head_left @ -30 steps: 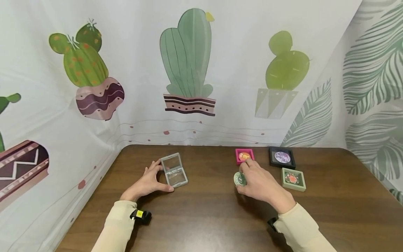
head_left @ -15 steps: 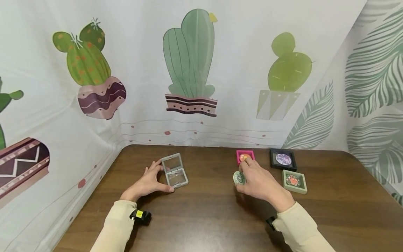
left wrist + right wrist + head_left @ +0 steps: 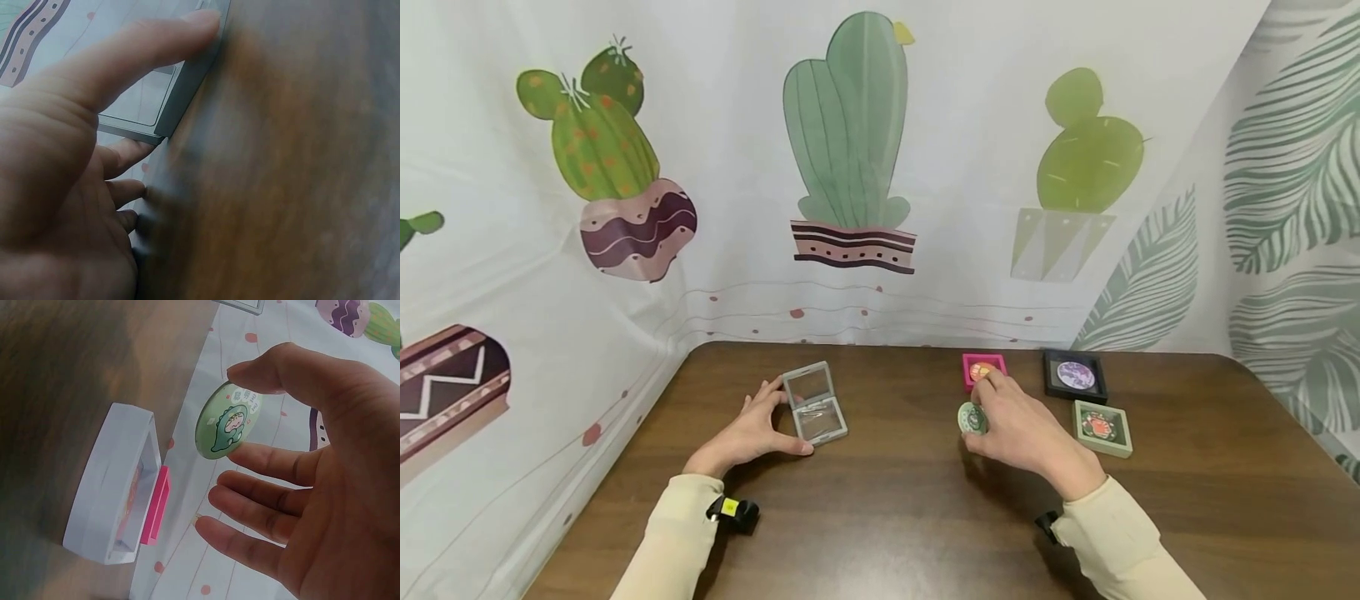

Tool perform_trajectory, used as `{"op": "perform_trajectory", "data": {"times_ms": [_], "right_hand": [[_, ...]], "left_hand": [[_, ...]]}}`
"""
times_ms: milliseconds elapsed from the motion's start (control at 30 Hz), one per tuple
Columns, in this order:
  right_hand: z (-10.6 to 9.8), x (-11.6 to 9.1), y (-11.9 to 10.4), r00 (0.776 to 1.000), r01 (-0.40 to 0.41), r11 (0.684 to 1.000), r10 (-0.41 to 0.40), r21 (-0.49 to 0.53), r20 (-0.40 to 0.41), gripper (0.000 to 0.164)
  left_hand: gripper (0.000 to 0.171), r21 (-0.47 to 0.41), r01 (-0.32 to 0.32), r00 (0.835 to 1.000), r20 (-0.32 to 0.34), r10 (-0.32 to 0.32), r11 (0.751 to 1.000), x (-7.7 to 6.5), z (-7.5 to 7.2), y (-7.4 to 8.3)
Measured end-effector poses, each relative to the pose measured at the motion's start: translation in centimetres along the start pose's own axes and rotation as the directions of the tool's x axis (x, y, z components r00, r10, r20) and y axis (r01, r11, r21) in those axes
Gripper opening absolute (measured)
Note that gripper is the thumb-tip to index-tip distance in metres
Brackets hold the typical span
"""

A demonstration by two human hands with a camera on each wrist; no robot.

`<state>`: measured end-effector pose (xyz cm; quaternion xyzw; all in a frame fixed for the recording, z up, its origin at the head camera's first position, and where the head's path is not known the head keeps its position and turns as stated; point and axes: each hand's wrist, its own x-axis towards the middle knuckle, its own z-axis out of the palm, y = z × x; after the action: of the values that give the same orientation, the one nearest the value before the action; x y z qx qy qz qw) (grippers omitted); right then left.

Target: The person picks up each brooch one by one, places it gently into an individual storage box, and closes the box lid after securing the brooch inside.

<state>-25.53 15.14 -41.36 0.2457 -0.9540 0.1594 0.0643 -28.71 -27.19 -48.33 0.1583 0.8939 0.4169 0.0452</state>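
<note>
My left hand (image 3: 752, 430) holds an open grey hinged display case (image 3: 822, 420) with clear film panes, at the left of the table. The thumb lies on its near edge and the index finger is at its far left corner. The left wrist view shows the thumb (image 3: 156, 47) on the frame's edge. My right hand (image 3: 1022, 432) pinches a round green badge (image 3: 972, 418) by its rim, between thumb and index finger. A green dinosaur-suited figure shows on the badge (image 3: 228, 425) in the right wrist view. The other right fingers are loosely bent.
Beyond the right hand sits a pink frame (image 3: 966, 375) with an orange badge. Right of it are a black frame (image 3: 1051, 385) with a purple badge and a light green frame (image 3: 1105, 447) with a red-patterned badge. A cactus-printed cloth (image 3: 730, 150) hangs behind the table (image 3: 880, 517).
The badge has turned slightly in my right hand's pinch, while that hand stays about where it was. My left hand and the grey case have not visibly moved. The head view shifts a little.
</note>
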Motion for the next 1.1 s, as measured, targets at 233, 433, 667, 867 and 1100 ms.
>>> {"op": "perform_trajectory", "data": {"times_ms": [233,433,667,867,1100], "right_hand": [[-0.2,-0.2,0.0,1.000,-0.017,1.000,0.017,-0.005,-0.006,0.046],[-0.3,-0.4,0.1,1.000,-0.010,1.000,0.010,-0.011,-0.006,0.048],[-0.3,-0.5,0.2,1.000,-0.011,1.000,0.011,-0.014,-0.003,0.044],[-0.2,-0.5,0.3,1.000,-0.016,1.000,0.016,-0.013,0.002,0.045],[-0.1,-0.4,0.2,1.000,-0.005,1.000,0.005,-0.002,-0.020,0.045]], "left_hand": [[0.077,0.039,-0.008,1.000,-0.023,0.009,0.999,0.4,0.5,-1.7],[0.079,0.007,-0.047,0.999,-0.024,0.048,0.999,0.7,0.6,-1.6],[0.077,0.006,-0.070,0.997,-0.027,0.070,0.998,0.8,0.9,-1.9],[0.079,0.029,0.024,1.000,0.014,-0.024,0.999,0.5,0.6,-0.2],[0.081,0.040,0.024,1.000,-0.008,-0.024,0.999,0.5,0.4,-1.2]]}}
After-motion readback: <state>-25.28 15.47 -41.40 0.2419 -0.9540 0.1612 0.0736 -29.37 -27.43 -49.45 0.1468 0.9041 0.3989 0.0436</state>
